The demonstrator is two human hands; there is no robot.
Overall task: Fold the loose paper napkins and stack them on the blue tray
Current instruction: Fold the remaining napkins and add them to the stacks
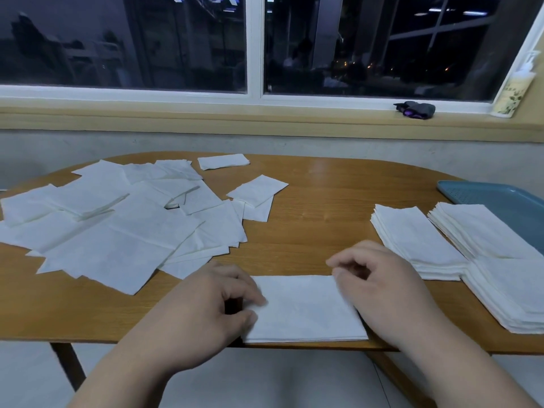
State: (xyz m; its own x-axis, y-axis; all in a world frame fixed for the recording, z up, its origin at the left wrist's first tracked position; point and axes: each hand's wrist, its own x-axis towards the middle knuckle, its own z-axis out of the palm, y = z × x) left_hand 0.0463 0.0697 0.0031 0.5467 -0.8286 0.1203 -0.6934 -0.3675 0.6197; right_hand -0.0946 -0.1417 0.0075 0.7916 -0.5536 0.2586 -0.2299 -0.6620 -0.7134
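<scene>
Oval wooden table (pixel 309 184): glossy varnish, visible grain; white paper napkins (pixel 117 231): matt, soft, faintly embossed. Blue plastic tray (pixel 482 195): fine grid texture, dull sheen.

Wooden bench (pixel 309 184), rounded far edge, dark leg showing below its near left side. Behind it a pale wall, then a tan windowsill (pixel 176 119). Dark bundle (pixel 415 109), possibly cloth with purple in it, lies on the sill at right. Pale printed bottle (pixel 513 92) stands in the window corner. Window (pixel 182 42) shows night outside.
</scene>
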